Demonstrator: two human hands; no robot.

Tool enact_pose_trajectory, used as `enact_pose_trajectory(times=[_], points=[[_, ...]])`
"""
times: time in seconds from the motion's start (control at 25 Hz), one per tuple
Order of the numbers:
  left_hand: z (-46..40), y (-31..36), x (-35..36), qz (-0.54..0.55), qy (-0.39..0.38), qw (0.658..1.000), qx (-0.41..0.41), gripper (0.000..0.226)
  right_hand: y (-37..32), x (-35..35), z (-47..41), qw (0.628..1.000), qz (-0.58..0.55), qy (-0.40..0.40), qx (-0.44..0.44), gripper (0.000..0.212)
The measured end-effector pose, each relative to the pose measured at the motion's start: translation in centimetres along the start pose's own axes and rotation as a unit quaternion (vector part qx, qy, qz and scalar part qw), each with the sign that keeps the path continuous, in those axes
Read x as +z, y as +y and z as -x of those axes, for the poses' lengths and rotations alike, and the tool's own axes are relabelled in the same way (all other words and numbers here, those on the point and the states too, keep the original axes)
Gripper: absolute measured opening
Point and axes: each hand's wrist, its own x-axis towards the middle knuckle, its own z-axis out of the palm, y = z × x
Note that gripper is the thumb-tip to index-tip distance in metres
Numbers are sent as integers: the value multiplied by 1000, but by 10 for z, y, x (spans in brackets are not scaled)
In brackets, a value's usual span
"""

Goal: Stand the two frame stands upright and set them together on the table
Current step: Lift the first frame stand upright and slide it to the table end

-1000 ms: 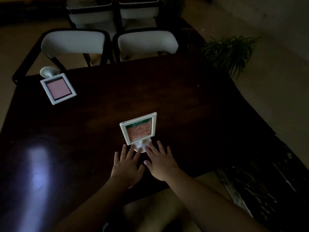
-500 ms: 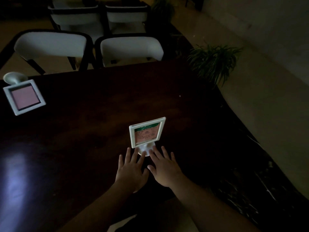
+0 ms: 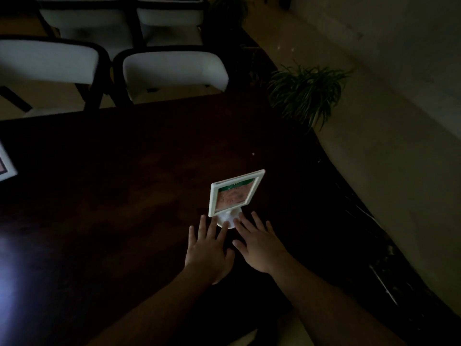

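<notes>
At the far left edge of the table only a corner of the second stand shows; whether it lies flat or stands cannot be told. Mid-table, the first stand is upright on its round base. The left hand lies flat, fingers spread, tips touching the base, gripping nothing. The right hand does likewise. The stands sit well apart; reaching across in this dim light could knock the upright one over.

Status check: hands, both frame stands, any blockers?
Both hands open, flat on the table: left hand, right hand, fingertips at the base of the upright frame stand. Second frame stand far left, cropped. Nothing between them.
</notes>
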Motion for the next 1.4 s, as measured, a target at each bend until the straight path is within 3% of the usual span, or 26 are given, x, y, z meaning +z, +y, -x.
enact_pose_trajectory(times=[0.68, 1.4], points=[[-150, 136, -20, 39, 14, 994, -105, 77, 187, -65, -92, 994, 26, 6, -110, 64], [-226, 161, -47, 40, 7, 997, -66, 73, 244, -86, -144, 995, 34, 28, -89, 69]])
